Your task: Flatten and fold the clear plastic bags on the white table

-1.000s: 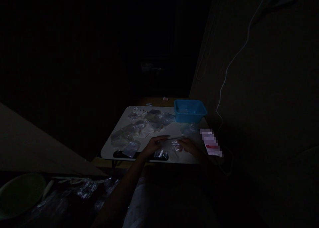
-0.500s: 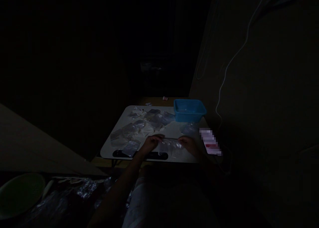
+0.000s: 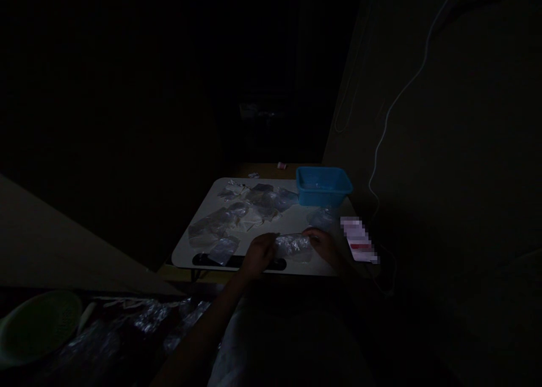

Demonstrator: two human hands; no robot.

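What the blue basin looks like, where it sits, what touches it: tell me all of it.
The basin is rectangular with rounded corners, an open top and a rim, and looks like plastic. It stands upright at the far right corner of the white table. Clear film seems to meet its left wall. Neither the left hand nor right hand touches it. Its inside is too dark to read.
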